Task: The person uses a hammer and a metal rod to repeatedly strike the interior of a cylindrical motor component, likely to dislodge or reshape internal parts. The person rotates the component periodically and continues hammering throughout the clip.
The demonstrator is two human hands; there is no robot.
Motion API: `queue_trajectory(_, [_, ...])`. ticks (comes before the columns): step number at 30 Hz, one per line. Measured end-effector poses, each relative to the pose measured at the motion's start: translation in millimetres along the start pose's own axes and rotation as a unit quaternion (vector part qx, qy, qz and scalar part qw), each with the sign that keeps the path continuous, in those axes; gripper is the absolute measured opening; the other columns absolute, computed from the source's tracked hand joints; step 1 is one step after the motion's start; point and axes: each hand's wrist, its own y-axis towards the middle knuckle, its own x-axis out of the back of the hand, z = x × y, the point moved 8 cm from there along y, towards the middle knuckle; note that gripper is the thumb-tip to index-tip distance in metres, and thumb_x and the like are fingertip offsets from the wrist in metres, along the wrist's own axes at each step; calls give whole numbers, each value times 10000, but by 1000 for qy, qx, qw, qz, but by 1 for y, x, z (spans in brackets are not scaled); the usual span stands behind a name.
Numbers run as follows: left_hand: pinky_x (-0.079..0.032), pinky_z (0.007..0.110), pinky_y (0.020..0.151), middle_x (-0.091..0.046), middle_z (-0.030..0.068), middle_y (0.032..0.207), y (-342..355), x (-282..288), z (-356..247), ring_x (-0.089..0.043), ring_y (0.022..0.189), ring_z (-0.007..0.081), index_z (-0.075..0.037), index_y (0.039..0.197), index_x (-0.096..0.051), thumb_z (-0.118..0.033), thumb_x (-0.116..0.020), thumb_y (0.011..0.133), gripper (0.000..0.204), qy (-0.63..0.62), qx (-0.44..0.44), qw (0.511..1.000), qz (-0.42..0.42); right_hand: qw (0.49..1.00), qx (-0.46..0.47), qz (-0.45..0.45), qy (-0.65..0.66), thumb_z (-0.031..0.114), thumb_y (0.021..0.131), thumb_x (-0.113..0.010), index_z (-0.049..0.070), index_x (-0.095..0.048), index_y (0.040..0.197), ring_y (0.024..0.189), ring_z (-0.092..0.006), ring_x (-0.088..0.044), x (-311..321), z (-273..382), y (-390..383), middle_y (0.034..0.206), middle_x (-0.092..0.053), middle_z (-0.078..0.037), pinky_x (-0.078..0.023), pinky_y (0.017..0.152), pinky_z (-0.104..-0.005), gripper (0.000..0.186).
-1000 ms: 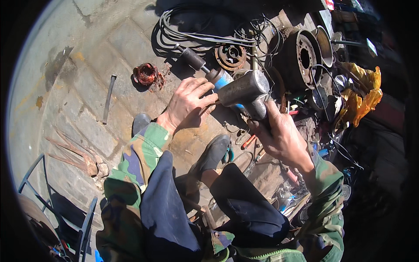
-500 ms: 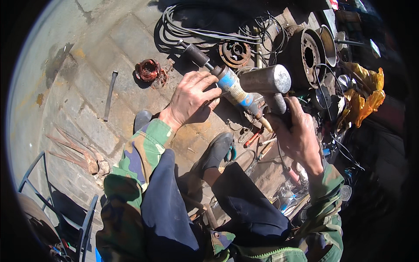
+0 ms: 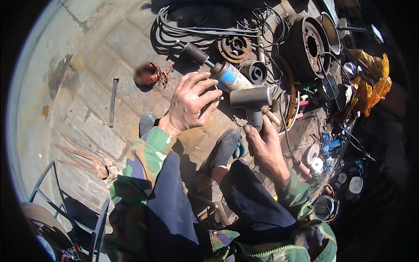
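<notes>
My right hand [image 3: 268,150] grips the short dark handle of a hammer [image 3: 251,97]. The steel head of this hammer lies across my view of a worn blue-and-silver cylindrical tool [image 3: 233,79] and hides part of its lower body. A dark metal cylinder [image 3: 195,53] sits on a shaft at the tool's upper left end. Beside the tool is my left hand [image 3: 192,102], thumb and fingers closed together. A small pale tip shows by those fingertips, but most of what they pinch is hidden.
Copper wire winding [image 3: 148,74] and a metal bar [image 3: 113,102] lie on the paving at left. Rusty tongs-like rods [image 3: 85,157] are nearer. Coiled cable [image 3: 174,26] lies at the back. A wheel rim [image 3: 307,43], yellow plastic [image 3: 371,83] and loose parts crowd the right.
My right hand has brought the hammer left and down, turning its head side-on over the tool's lower body. My left hand stays beside the tool with its fingers a little shifted.
</notes>
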Motion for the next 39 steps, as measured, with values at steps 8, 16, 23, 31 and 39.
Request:
queue_trajectory(8, [-561, 403, 704, -708, 92, 833, 42, 39, -32, -707, 748, 319, -46, 1039, -760, -61, -833, 917, 143, -73, 33, 992, -102, 927, -225, 119, 275, 285, 1110, -689, 39, -613, 1153, 558, -125, -523, -126, -166, 32, 760, -578, -16, -471, 497, -326, 262])
queue_trajectory(16, [-603, 276, 775, -809, 90, 1029, 45, 54, -1, -750, 828, 130, 47, 1109, -774, -216, -724, 1127, 269, -263, 212, 920, -197, 844, -335, 134, 396, 237, 1101, -670, 81, -594, 1120, 506, -111, -521, -132, -183, 19, 754, -593, 1, -414, 449, -286, 175])
queue_trajectory(23, [-570, 253, 764, -785, 47, 993, 16, 35, 16, -739, 820, 113, 58, 1074, -794, -249, -727, 1128, 318, -254, 272, 907, -196, 859, -337, 140, 360, 275, 1106, -672, 88, -602, 1124, 500, -108, -514, -130, -183, 20, 750, -598, 11, -409, 452, -296, 201])
queue_trajectory(31, [-566, 249, 753, -787, 39, 962, 19, 37, 19, -739, 814, 105, 30, 1080, -802, -247, -736, 1121, 288, -263, 269, 903, -208, 863, -335, 140, 352, 289, 1114, -668, 90, -595, 1132, 499, -104, -524, -128, -179, 21, 751, -598, 9, -423, 445, -283, 213])
queue_trajectory(39, [-566, 253, 751, -791, 43, 926, 14, 27, 13, -735, 816, 112, 11, 1100, -792, -193, -756, 1103, 207, -298, 236, 912, -155, 855, -331, 141, 374, 280, 1125, -656, 92, -583, 1142, 488, -92, -521, -131, -181, 20, 747, -598, 18, -436, 435, -274, 202])
